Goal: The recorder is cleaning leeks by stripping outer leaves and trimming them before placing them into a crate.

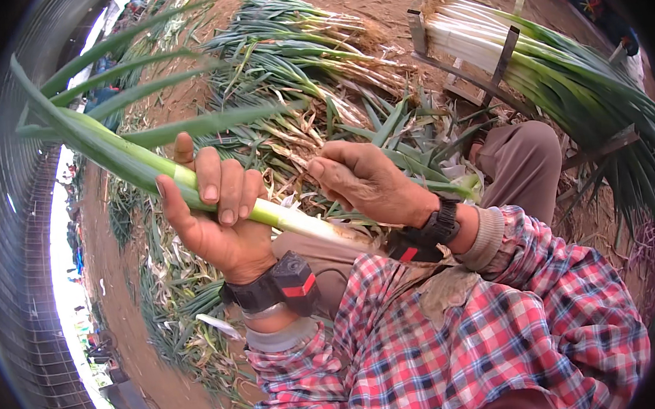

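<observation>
Leek (pixel 275 216) in the left hand (pixel 219 235) lies slantwise in front of the person, its green leaves fanning to the upper left and its white end pointing down to the right, over the lap, where it blurs. The left fingers (pixel 232 192) curl over the stalk, gripping it, with the thumb along the near side and the index finger lifted. The right hand (pixel 371 182) hangs just above the white part, apart from it, fingers folded in and thumb against the index finger; I cannot tell whether anything thin is pinched there. Both wrists wear black bands (pixel 439 223) below the cuffs of a checked shirt (pixel 457 324). Beyond the hands, a pile (pixel 286 44) of leeks rests on bare soil (pixel 125 295), with loose scraps (pixel 191 313) nearer. At the upper right, a rack (pixel 505 55) holds a thick bundle (pixel 554 75), white ends together and leaves drooping rightward.
</observation>
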`<state>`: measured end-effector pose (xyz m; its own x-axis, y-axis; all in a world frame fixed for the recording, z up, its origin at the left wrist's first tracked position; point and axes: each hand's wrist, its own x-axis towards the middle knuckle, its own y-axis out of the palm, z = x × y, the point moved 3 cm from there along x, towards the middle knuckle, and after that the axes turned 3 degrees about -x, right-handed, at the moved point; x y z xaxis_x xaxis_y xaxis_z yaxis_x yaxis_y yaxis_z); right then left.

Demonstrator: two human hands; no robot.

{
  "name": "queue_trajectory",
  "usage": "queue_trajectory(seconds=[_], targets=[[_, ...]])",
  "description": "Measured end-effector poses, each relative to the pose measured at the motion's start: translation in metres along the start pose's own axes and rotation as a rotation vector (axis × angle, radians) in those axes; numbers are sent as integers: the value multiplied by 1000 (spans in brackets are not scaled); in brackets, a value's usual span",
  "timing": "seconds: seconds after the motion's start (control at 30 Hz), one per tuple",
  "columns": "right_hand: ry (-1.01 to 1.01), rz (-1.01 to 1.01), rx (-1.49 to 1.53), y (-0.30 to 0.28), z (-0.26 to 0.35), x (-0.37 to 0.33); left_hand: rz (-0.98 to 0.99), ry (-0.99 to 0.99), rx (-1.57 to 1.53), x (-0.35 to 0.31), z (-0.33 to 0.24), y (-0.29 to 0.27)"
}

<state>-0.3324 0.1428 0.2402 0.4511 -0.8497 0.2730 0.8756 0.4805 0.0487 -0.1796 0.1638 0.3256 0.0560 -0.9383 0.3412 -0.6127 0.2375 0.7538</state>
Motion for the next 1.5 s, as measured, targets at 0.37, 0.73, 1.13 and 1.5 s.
queue_trajectory(seconds=[0.37,0.73,1.13,1.5], targets=[[-337,-1,-265,6,15,-25,3,-4,74,-3,17,12],[318,163,685,-54,-21,-56,-11,-28,-126,8,-21,-9],[-49,265,-503,-65,-44,-70,-398,246,319,-2,-81,-35],[-5,308,-225,14,-42,-51,-378,355,371,-16,-68,-30]])
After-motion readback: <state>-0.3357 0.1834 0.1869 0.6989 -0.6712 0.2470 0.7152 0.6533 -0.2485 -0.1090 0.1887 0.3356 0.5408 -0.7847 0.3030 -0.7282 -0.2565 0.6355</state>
